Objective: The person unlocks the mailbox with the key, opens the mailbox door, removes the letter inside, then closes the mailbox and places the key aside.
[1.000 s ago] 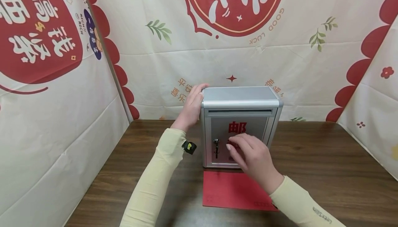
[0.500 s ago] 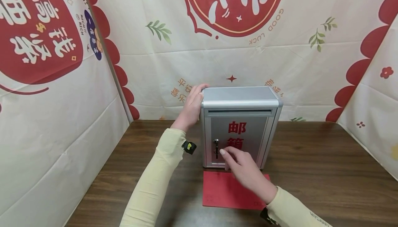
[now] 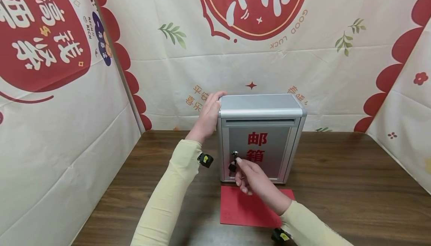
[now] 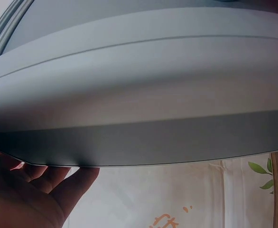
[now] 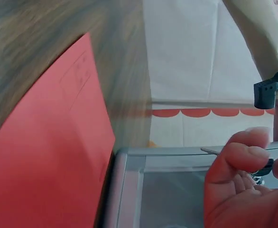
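A silver-grey mailbox with red characters on its front door stands upright on the wooden table. My left hand rests against its left side, with fingers reaching over the rear top corner. In the left wrist view those fingers touch the box's edge, fairly straight. With thumb and index finger my right hand pinches a key at the door's lock. From the right wrist, its black head shows between thumb and fingers, and a thin metal blade sticks out beyond them.
A red envelope lies flat on the table just before the mailbox, partly under the right forearm. The table extends to both sides. Printed cloth walls enclose it at the back and sides.
My right hand has moved down and left from before the red characters to the lock, and now pinches the key there. The left hand and the mailbox stay put.
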A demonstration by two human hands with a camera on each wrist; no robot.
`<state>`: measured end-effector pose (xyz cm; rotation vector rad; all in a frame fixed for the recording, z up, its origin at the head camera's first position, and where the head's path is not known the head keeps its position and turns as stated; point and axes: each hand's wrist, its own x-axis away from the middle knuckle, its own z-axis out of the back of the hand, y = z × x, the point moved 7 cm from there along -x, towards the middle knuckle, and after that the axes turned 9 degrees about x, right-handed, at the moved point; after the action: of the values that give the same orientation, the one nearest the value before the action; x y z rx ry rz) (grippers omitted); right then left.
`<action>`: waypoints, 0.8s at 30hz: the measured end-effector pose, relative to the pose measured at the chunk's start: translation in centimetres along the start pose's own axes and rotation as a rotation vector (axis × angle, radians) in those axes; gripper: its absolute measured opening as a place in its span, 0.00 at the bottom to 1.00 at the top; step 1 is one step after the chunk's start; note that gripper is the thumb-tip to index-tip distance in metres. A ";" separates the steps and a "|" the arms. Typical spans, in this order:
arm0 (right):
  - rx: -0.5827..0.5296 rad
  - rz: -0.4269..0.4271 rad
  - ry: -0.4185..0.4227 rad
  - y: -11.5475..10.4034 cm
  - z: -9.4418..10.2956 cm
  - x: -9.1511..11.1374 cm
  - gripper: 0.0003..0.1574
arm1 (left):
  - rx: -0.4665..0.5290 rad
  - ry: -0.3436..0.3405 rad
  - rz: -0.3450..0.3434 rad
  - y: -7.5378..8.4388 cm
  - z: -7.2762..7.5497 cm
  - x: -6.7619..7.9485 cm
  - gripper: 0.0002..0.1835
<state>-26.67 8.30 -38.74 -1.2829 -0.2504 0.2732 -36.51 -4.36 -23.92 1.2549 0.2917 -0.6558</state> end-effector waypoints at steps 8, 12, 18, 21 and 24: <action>-0.177 -0.065 -0.056 0.5 -0.4 -0.4 0.35 | -0.004 0.002 0.001 -0.1 0.0 0.0 0.27; -0.210 -0.088 -0.062 0.5 -0.6 -0.4 0.33 | -0.008 0.001 0.003 0.0 0.0 0.0 0.27; -0.218 -0.095 -0.055 0.4 -0.7 -0.5 0.32 | -0.005 -0.004 0.008 0.0 -0.1 -0.1 0.28; -0.229 -0.090 -0.059 0.4 -0.8 -0.5 0.32 | -0.007 -0.004 0.010 0.0 -0.1 -0.1 0.28; -0.240 -0.087 -0.054 0.2 -0.8 -0.5 0.33 | -0.008 -0.002 0.011 0.0 0.0 0.0 0.27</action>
<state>-26.93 7.48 -39.19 -1.4984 -0.3933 0.2081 -36.50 -4.34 -23.92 1.2471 0.2852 -0.6465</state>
